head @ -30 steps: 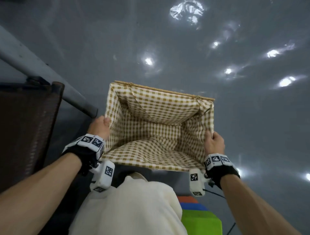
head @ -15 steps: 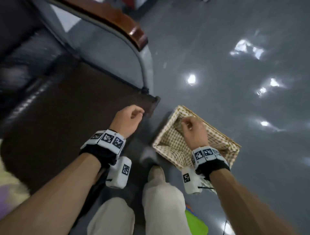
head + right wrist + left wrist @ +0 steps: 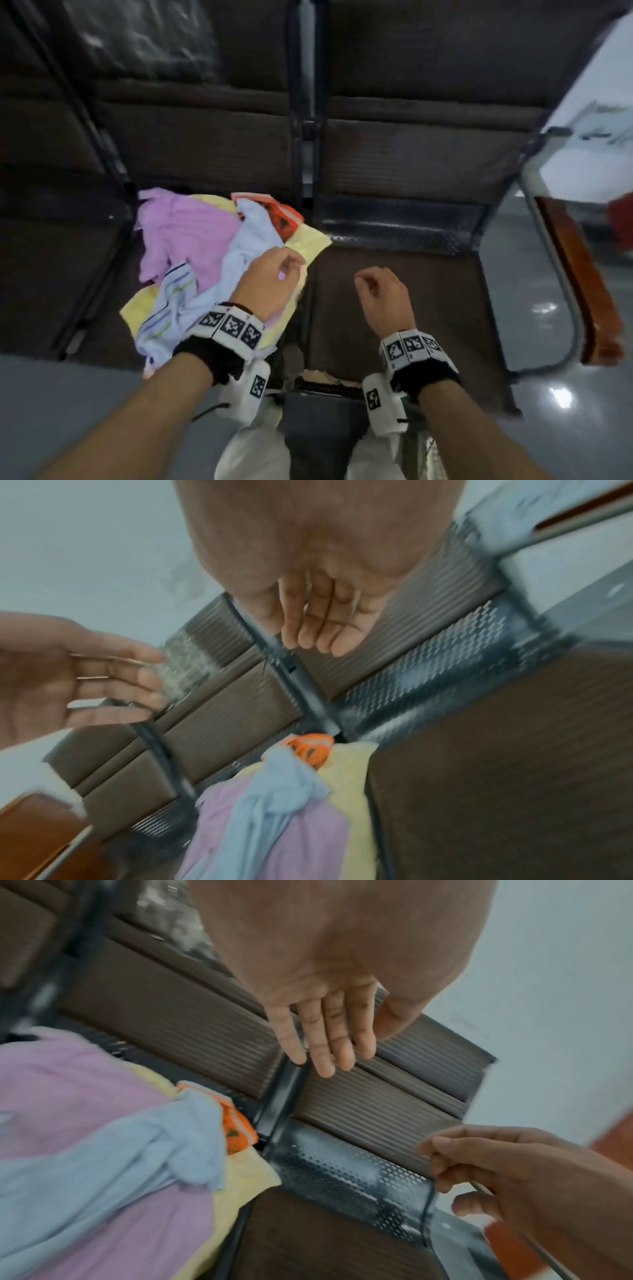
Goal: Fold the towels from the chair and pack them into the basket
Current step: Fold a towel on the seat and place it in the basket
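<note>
Dark chair (image 3: pixel 404 294) holds towels (image 3: pixel 191 246); no legible writing.

Black wristbands (image 3: pixel 212 356) w/ white tag blocks, cream trousers (image 3: pixel 250 455).

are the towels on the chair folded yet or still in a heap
Still in a heap. The towels lie crumpled and overlapping on the chair seat, none squared up. Both hands, left and right, hover empty.

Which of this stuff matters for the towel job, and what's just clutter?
For the job:
towel pile on the seat
left hand, over the pile, holding nothing
right hand, empty

Just there:
plastic bag on the backrest
wooden armrest
grey floor
</note>
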A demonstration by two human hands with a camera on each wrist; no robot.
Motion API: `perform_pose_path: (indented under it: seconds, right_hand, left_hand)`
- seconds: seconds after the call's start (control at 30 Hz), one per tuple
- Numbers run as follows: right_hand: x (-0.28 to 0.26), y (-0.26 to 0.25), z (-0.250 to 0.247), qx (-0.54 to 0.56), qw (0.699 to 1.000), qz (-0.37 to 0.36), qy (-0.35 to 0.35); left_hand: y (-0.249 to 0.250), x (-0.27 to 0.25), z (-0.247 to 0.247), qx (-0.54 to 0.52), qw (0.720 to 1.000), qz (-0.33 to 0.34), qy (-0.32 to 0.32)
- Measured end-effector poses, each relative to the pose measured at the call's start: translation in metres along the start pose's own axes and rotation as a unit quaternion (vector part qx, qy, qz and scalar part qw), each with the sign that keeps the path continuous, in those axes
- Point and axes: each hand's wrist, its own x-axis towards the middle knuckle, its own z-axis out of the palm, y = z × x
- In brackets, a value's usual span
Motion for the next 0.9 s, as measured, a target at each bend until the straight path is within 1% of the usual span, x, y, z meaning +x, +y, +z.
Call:
perform_pose_path:
  seconds: [0.1, 0.17, 0.23, 0.33, 0.4, 0.43, 0.53, 0.63, 0.67, 0.77, 0.83, 0.9]
  right_hand:
    - [0.023, -0.016, 0.050, 0.006, 0.996, -0.045, -0.081]
    - [0.039, -0.017, 0.089, 0.016, 0.990, -0.073, -0.118]
    - [0.054, -0.011, 0.133, 0.019, 0.980, -0.104, -0.166]
    - [0.079, 0.010, 0.198, 0.008, 0.968, -0.139, -0.209]
    - [0.094, 0.025, 0.235, 0.013, 0.965, -0.152, -0.215]
    - [0.100, 0.032, 0.251, 0.010, 0.962, -0.169, -0.214]
    - [0.118, 0.045, 0.290, -0.035, 0.945, -0.252, -0.207]
    - [0.137, 0.060, 0.304, -0.048, 0.935, -0.317, -0.151]
    - [0.143, 0.066, 0.304, -0.053, 0.931, -0.332, -0.139]
    - [0.157, 0.087, 0.293, -0.047, 0.914, -0.377, -0.144]
    - [0.160, 0.103, 0.277, -0.016, 0.918, -0.374, -0.129]
    - [0.165, 0.118, 0.256, -0.023, 0.929, -0.359, -0.091]
  left_hand:
    - [-0.041, -0.007, -0.010, -0.010, 0.996, -0.062, 0.065]
    - [-0.081, -0.004, -0.009, -0.002, 0.989, -0.097, 0.111]
    - [-0.130, -0.001, -0.004, 0.037, 0.980, -0.123, 0.149]
    - [-0.202, 0.006, 0.006, 0.105, 0.966, -0.168, 0.166]
    - [-0.239, 0.013, 0.013, 0.102, 0.963, -0.191, 0.163]
    - [-0.253, 0.017, 0.017, 0.103, 0.965, -0.181, 0.160]
    - [-0.278, 0.032, 0.035, 0.142, 0.968, -0.103, 0.177]
    - [-0.283, 0.054, 0.053, 0.132, 0.968, -0.044, 0.211]
    - [-0.283, 0.061, 0.059, 0.128, 0.968, -0.022, 0.215]
    - [-0.273, 0.079, 0.077, 0.132, 0.967, 0.046, 0.212]
    - [-0.265, 0.090, 0.089, 0.122, 0.968, 0.076, 0.207]
    - [-0.255, 0.106, 0.102, 0.108, 0.970, 0.091, 0.196]
